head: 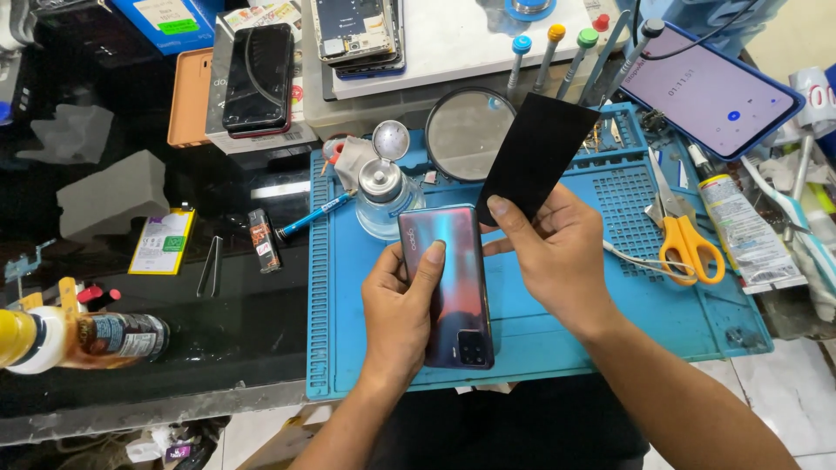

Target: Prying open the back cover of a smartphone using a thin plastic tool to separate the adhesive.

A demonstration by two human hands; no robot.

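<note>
Here, over a blue work mat [557, 322]: left hand [402, 305] wrapped around a smartphone [448, 278], glossy purple-blue back up, camera block toward the wearer, thumb pressed flat on the back, fingers clamped on the phone's edges. Right hand [553, 252] just beside it, thumb and fingers pinched shut on the lower corner of a thin black rectangular sheet [535, 152], held tilted above the mat. Behind both, a round magnifying glass [470, 132] and a clear dispenser bottle [383, 196] with a metal pump top. Farther right on the mat, yellow-handled scissors [684, 235]; beyond them a lit phone [710, 91] in a blue case. To the left, on the dark countertop [226, 331], tweezers [209, 268] and a blue pen [313, 216].
</note>
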